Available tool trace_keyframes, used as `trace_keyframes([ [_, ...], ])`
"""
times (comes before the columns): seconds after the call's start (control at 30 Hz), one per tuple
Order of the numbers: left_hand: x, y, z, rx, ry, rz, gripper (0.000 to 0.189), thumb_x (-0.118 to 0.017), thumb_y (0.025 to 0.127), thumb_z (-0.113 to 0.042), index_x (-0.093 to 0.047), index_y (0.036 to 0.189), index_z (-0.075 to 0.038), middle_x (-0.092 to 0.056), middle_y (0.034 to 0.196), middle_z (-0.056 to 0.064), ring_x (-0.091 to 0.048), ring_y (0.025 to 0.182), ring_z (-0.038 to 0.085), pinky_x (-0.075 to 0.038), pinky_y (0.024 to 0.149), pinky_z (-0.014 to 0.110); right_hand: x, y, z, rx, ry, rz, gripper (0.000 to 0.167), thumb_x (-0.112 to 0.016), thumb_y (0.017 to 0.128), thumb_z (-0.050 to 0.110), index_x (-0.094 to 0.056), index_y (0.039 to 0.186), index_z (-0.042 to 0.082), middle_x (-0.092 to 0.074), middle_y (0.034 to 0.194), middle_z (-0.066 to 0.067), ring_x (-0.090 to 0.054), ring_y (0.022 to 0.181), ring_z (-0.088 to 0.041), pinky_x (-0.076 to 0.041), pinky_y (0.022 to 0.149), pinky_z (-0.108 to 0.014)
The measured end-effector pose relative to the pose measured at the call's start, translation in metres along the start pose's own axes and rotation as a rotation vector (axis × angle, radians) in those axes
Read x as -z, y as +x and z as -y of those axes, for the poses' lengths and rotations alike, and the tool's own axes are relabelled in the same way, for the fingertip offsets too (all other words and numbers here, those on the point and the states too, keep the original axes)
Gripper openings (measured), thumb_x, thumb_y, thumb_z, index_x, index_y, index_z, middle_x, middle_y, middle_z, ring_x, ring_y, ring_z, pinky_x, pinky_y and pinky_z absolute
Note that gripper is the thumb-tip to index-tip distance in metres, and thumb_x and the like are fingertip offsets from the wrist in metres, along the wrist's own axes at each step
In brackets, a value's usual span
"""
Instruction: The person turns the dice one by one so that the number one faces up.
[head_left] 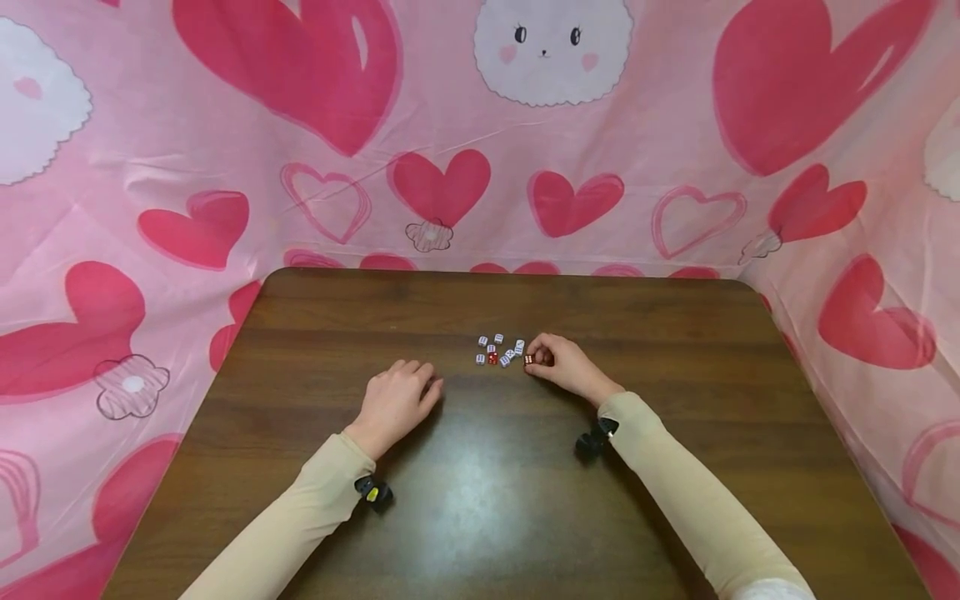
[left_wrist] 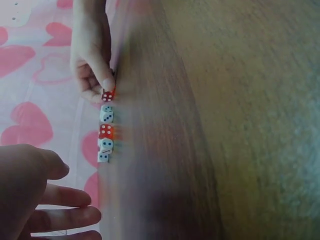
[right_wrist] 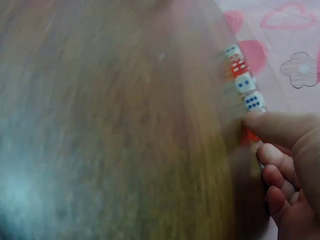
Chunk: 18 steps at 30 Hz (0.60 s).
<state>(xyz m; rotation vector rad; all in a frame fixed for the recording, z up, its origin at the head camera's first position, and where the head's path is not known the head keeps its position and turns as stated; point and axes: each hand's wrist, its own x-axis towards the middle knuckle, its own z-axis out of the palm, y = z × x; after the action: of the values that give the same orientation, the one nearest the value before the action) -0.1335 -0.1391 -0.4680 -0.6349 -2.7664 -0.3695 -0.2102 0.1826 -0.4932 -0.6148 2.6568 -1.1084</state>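
My right hand (head_left: 572, 367) pinches a red die (head_left: 528, 359) between thumb and fingers, at the right end of a small cluster of dice. Several white dice with dark pips (head_left: 519, 347) lie just left of it, and a second red die (head_left: 492, 358) sits among them. In the right wrist view, the thumb hides most of the pinched red die (right_wrist: 251, 135), close to a white die (right_wrist: 253, 101). My left hand (head_left: 397, 400) rests near the tabletop, left of and nearer than the cluster, its fingers loosely bent around nothing.
The dice lie on a dark brown wooden table (head_left: 480, 517) with rounded far corners. Pink cloth (head_left: 510, 133) printed with hearts hangs behind the table and along both sides. A small black device (head_left: 590, 444) is strapped at the right wrist, another (head_left: 375, 493) at the left.
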Motion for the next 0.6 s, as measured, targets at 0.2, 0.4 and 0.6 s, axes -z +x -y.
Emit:
trace_keyframes([
  [0.2, -0.0018, -0.0042, -0.0008, 0.006, -0.011, 0.013, 0.017, -0.073, 0.097, -0.027, -0.072, 0.090, -0.011, -0.068, 0.080, 0.005, -0.061, 0.073, 0.026, -0.052, 0.055, 0.043, -0.0002, -0.0020, -0.0002, 0.016, -0.006, 0.002, 0.020, -0.075, 0.097, 0.023, -0.072, 0.113, 0.010, -0.063, 0.093, -0.002, -0.056, 0.087, -0.018, -0.048, 0.081, -0.036],
  [0.4, -0.0031, -0.0029, -0.0022, -0.001, -0.015, 0.006, 0.017, -0.073, 0.097, -0.026, -0.073, 0.091, -0.010, -0.069, 0.081, 0.005, -0.060, 0.072, 0.026, -0.052, 0.056, 0.042, 0.0003, -0.0020, 0.0004, 0.027, 0.008, 0.005, 0.018, -0.077, 0.095, 0.019, -0.070, 0.109, 0.011, -0.061, 0.094, -0.003, -0.055, 0.089, -0.020, -0.048, 0.082, -0.036],
  [0.6, -0.0010, 0.0001, -0.0039, -0.004, -0.021, 0.016, 0.017, -0.073, 0.097, -0.026, -0.073, 0.091, -0.010, -0.068, 0.081, 0.005, -0.061, 0.072, 0.026, -0.052, 0.055, 0.043, -0.0002, 0.0004, 0.0017, 0.024, 0.001, 0.001, 0.020, -0.080, 0.092, 0.013, -0.065, 0.105, 0.011, -0.059, 0.091, -0.003, -0.054, 0.087, -0.020, -0.046, 0.081, -0.036],
])
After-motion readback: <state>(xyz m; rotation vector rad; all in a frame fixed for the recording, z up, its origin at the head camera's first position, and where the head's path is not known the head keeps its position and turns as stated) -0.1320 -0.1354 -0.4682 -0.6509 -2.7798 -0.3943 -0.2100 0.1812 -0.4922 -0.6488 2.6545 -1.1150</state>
